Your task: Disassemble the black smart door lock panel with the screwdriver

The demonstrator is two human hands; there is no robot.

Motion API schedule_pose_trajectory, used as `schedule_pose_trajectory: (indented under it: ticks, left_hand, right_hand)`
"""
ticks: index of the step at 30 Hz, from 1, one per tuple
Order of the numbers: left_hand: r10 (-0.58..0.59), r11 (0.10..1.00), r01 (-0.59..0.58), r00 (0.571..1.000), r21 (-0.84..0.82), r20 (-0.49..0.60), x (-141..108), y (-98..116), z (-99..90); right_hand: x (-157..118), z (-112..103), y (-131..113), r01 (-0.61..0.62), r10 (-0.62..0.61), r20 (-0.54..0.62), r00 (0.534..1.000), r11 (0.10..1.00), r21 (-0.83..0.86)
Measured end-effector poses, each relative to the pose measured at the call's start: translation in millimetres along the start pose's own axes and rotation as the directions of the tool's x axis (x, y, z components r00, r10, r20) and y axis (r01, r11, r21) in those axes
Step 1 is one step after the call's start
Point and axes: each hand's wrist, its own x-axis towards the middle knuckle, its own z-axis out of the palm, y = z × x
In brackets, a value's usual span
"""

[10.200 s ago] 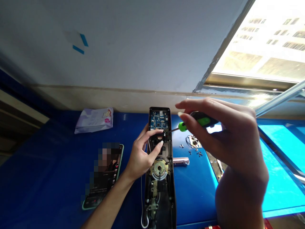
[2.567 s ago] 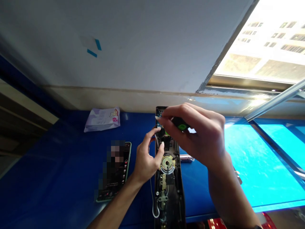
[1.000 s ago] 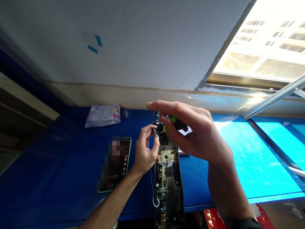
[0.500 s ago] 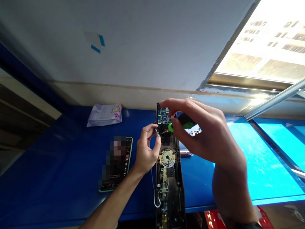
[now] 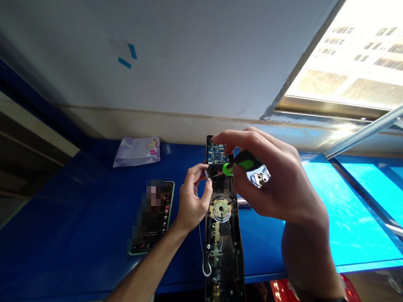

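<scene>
A long black housing lies open in front of me, with a blue circuit board at its far end and a round brass part near its middle. My left hand pinches a thin white cable at the housing's left edge, just below the board. A green and black screwdriver is in my right hand, gripped by thumb and fingers. Its shaft points left, into the housing below the board. One right fingertip rests at the board's top edge.
A phone lies on the blue table to the left, with a pale purple packet behind it. Small metal parts show behind my right hand. Red objects are below the table's front edge.
My right hand has shifted slightly to the right and its fingers have moved on the screwdriver, showing more of the handle. The left hand stays at the cable.
</scene>
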Motion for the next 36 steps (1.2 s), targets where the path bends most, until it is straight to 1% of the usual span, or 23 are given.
schedule_pose_trajectory:
  ticks: [2,6,8,12,15,18,21,23,30,33,36]
  left_hand:
    - [-0.007,1.000,0.007,1.000,-0.009,0.007,0.1,-0.4,0.1]
    - [-0.012,1.000,0.012,1.000,-0.016,0.020,0.4,-1.0,0.6]
    - [-0.007,1.000,0.008,1.000,-0.012,0.011,0.6,-0.7,0.6]
    - [-0.024,1.000,0.024,1.000,-0.014,0.008,0.6,0.2,-0.1]
    - [-0.027,1.000,0.027,1.000,-0.014,0.009,0.4,-0.3,-0.5]
    - [-0.025,0.999,0.026,0.999,-0.020,0.020,0.4,-1.3,-0.5]
    - [-0.015,1.000,0.015,1.000,-0.003,0.014,0.7,-0.9,-0.3]
    - [-0.008,1.000,0.008,1.000,0.011,0.007,1.1,0.3,-0.2]
    - [-0.010,1.000,0.010,1.000,-0.007,0.010,1.6,1.2,-0.8]
    - [-0.014,1.000,0.015,1.000,-0.013,0.014,1.4,0.0,-0.7]
    - [-0.013,1.000,0.013,1.000,-0.004,0.011,1.4,-0.1,-0.5]
  right_hand:
    - [0.1,-1.0,0.5,-0.016,0.016,-0.011,1.000,1.000,-0.024]
    - [1.5,-2.3,2.9,-0.031,0.026,-0.074,0.997,0.997,-0.075]
    - [1.6,-3.2,3.5,-0.022,0.019,-0.065,0.998,0.998,-0.052]
    - [-0.3,-5.9,2.2,-0.009,0.009,-0.008,1.000,1.000,-0.002]
    - [-1.7,-6.9,1.3,-0.027,0.027,-0.003,1.000,0.999,-0.033]
    - [-0.9,-4.6,1.6,-0.070,0.065,-0.054,0.996,0.992,-0.104]
    - [1.4,-0.4,1.3,-0.096,0.071,-0.144,0.987,0.979,-0.180]
    - [2.5,1.3,0.0,-0.105,0.073,-0.168,0.983,0.975,-0.194]
    - [-0.6,-3.5,-5.6,-0.059,0.055,-0.044,0.997,0.995,-0.082]
    - [-0.9,-3.1,-3.9,-0.074,0.068,-0.056,0.996,0.989,-0.127]
    - [-0.6,-2.1,-2.2,-0.064,0.052,-0.080,0.995,0.986,-0.157]
